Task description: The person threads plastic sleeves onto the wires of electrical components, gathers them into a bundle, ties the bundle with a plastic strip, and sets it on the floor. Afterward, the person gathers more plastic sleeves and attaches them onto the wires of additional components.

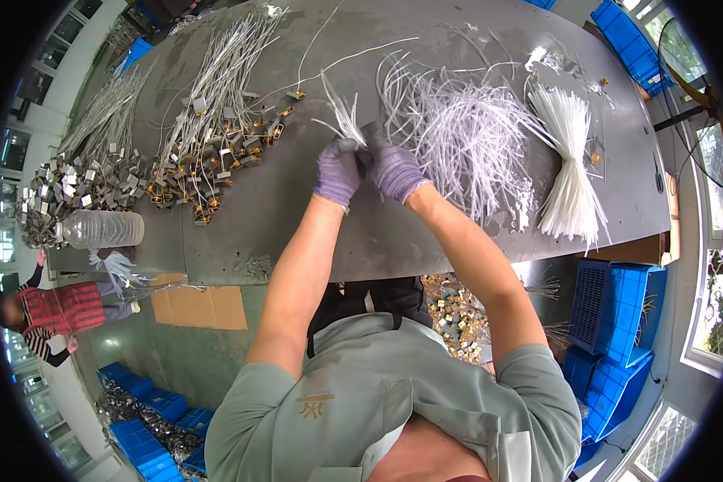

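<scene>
Both my hands wear purple gloves with dark fingertips and meet over the middle of the table. My left hand (339, 171) is closed around the lower end of a small bunch of thin clear plastic strands (345, 118), which fan out upward. Pressed up against it, my right hand (398, 170) has its fingers curled in; what they grip is hidden. Close by on the right lies a loose, tangled heap of similar strands (466, 128). Beyond it stands out a white sheaf of straight strands (569, 149), gathered tight at its middle.
On the left of the grey table (257, 217) lie long wires (225, 72) ending in metal boxes and brass-coloured parts (209, 165), beside a clear plastic bottle (104, 229). Blue crates (618, 313) stand low at right, others (140, 446) at lower left. A person in red checks (64, 309) stands left.
</scene>
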{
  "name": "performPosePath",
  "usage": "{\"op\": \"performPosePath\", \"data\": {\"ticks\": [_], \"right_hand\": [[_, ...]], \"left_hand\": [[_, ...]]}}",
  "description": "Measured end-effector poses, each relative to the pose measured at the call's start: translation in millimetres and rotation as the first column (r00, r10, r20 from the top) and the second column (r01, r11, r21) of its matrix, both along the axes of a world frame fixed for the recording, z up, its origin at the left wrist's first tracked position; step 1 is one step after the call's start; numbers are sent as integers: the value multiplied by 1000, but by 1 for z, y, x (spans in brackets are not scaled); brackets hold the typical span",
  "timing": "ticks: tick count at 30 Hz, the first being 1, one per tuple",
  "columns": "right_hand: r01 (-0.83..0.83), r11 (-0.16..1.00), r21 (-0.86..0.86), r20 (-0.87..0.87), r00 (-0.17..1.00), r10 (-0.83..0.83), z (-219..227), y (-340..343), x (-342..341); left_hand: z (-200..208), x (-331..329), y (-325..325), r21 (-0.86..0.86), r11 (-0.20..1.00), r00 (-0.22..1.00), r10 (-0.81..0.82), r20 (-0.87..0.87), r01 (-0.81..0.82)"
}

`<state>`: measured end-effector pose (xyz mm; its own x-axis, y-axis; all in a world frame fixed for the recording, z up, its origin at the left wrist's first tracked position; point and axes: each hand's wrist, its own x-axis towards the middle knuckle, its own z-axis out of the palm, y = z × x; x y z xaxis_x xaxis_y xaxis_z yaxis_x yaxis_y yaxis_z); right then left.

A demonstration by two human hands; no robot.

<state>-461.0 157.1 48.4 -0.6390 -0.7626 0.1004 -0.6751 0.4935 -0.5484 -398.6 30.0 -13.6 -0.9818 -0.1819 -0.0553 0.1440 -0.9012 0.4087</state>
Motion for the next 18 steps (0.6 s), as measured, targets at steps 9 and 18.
{"op": "performPosePath", "data": {"ticks": [9,18], "right_hand": [[-193,966,-170,3,981,196,10,11,-8],[-349,934,-73,446,827,343,15,26,-31]], "left_hand": [[45,-1,19,-202,914,885,395,248,-352],[80,7,-58,-74,940,925,342,163,-334]]}}
